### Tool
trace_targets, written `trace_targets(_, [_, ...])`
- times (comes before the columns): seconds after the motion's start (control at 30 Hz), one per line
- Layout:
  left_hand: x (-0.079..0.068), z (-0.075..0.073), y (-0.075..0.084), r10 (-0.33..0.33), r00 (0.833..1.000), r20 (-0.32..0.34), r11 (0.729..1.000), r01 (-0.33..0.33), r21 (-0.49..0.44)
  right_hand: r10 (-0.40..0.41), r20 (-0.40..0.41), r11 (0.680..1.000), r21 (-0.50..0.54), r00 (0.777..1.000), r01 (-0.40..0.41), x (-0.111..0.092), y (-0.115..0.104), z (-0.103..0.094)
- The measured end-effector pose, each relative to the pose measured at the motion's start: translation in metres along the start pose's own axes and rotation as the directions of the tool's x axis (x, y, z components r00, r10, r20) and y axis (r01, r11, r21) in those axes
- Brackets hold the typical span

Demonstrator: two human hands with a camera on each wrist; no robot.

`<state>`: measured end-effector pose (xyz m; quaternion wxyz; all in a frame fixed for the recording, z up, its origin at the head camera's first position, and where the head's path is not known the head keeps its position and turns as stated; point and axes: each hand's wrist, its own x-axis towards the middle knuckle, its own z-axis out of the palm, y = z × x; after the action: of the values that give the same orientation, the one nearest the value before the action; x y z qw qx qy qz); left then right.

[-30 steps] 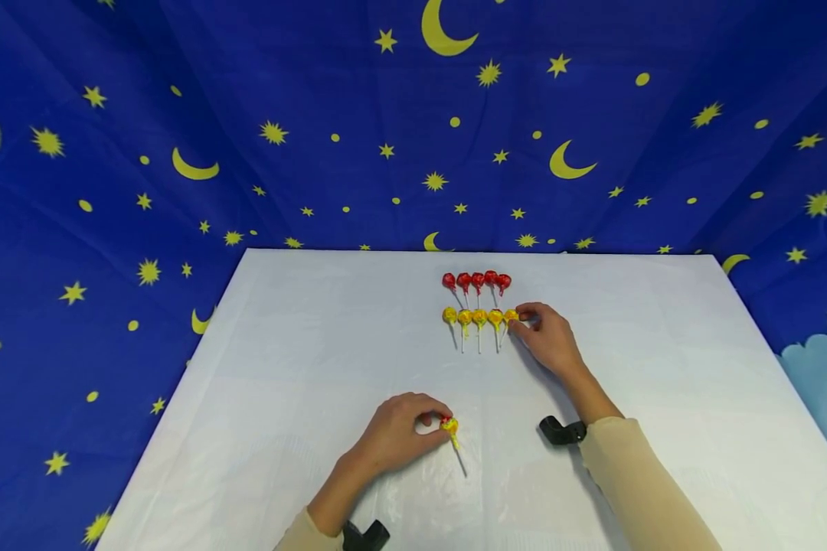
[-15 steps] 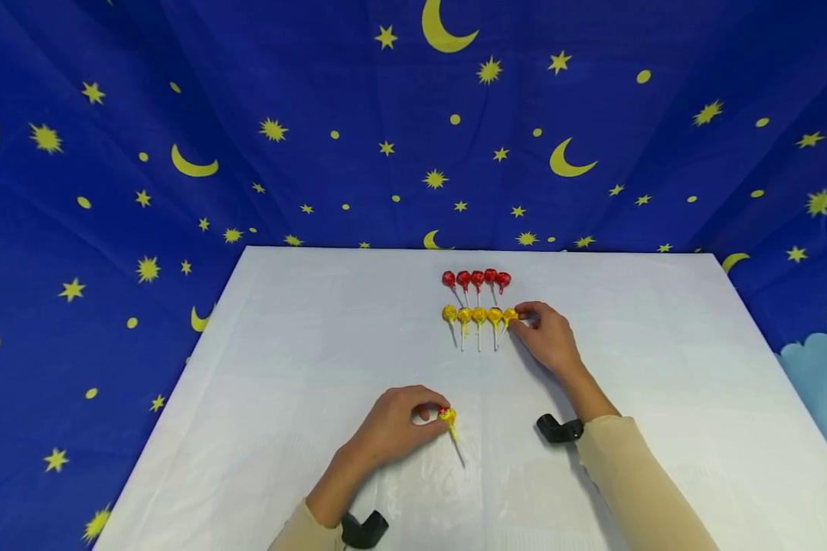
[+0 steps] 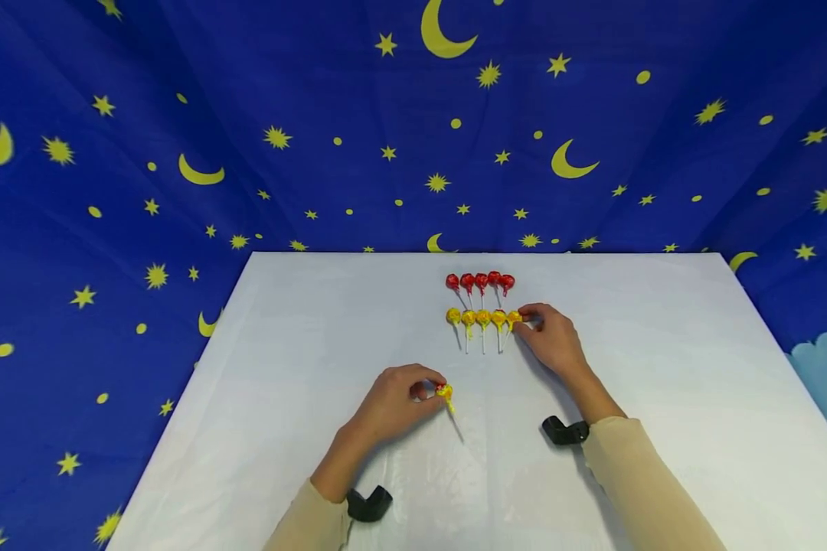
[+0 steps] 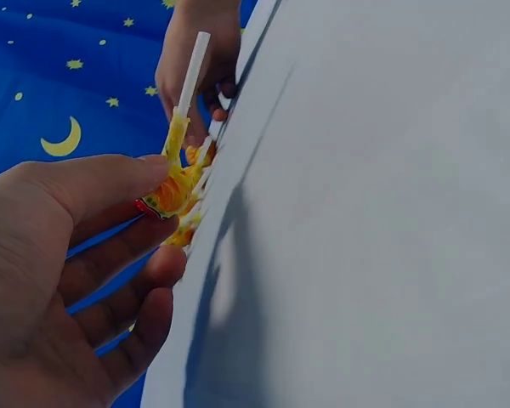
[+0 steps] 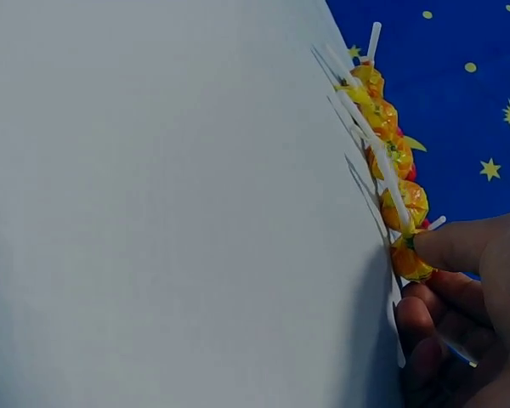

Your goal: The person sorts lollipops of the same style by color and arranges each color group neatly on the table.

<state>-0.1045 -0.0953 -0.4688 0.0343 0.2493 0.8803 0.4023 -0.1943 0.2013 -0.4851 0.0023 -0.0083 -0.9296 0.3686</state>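
Observation:
My left hand [image 3: 401,404] pinches a yellow lollipop [image 4: 177,185] by its wrapped head between thumb and fingertips, its white stick free. It is held above the table, left of centre and nearer to me than the rows. At the right end of a row of yellow lollipops [image 3: 483,317], my right hand [image 3: 553,338] pinches the head of the last yellow lollipop [image 5: 412,257] with thumb and finger. Sticks in that row point toward me. Just behind it lies a row of red lollipops [image 3: 481,281], their stick ends partly hidden by the yellow heads.
A white-covered table [image 3: 303,337] carries both rows near its far side. Behind it hangs a blue cloth [image 3: 344,92] with yellow moons and stars. Black wrist devices [image 3: 370,505] sit on both forearms at the beige sleeves.
My left hand has moved forward over the table, carrying its yellow lollipop toward the rows. The right hand stays on the end lollipop. The head view has shifted slightly.

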Motion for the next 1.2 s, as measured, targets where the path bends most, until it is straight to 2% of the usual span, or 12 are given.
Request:
trace_targets(0.23, [0.020, -0.009, -0.006, -0.018, 0.999, -0.038, 0.998, 0.020, 0.051, -0.031, -0.009, 1.000, 0.000, 0.999, 0.031, 0.000, 0.001, -0.001])
trace_targets(0.47, [0.034, -0.009, -0.011, -0.060, 0.998, -0.026, 0.994, 0.062, 0.087, -0.037, -0.032, 0.999, -0.038, 0.999, 0.036, -0.002, 0.004, -0.002])
trace_targets(0.77, [0.049, -0.019, -0.015, -0.079, 0.996, -0.030, 0.985, 0.082, 0.151, -0.051, -0.043, 0.998, -0.031, 0.998, 0.050, -0.002, 0.000, -0.001])
trace_targets(1.2, [0.070, -0.022, -0.022, -0.103, 0.994, -0.024, 0.981, 0.105, 0.164, -0.059, -0.052, 0.998, -0.029, 0.997, 0.058, -0.006, 0.003, 0.002])
